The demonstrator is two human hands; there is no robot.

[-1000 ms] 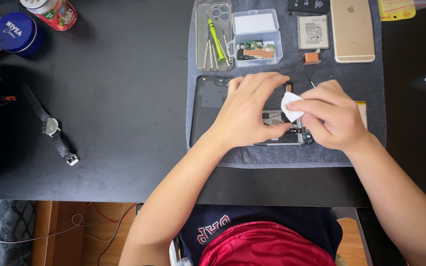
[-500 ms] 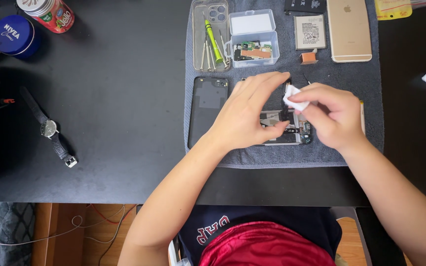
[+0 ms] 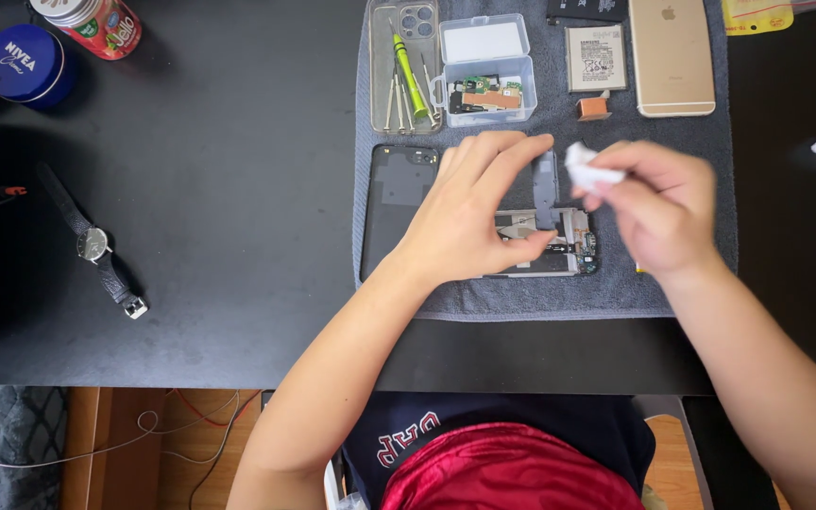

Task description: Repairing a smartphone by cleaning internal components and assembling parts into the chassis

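This looks like a home phone-repair bench: a black tabletop (image 3: 238,189) carries a grey felt work mat (image 3: 559,293) with a clear plastic parts box (image 3: 486,71), small screwdrivers (image 3: 408,80), a loose flat battery (image 3: 596,59) and a gold smartphone (image 3: 671,57), beside a steel wristwatch (image 3: 94,244).

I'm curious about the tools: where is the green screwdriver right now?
The green screwdriver lies in the clear phone case at the top of the grey mat, just left of the small plastic box.
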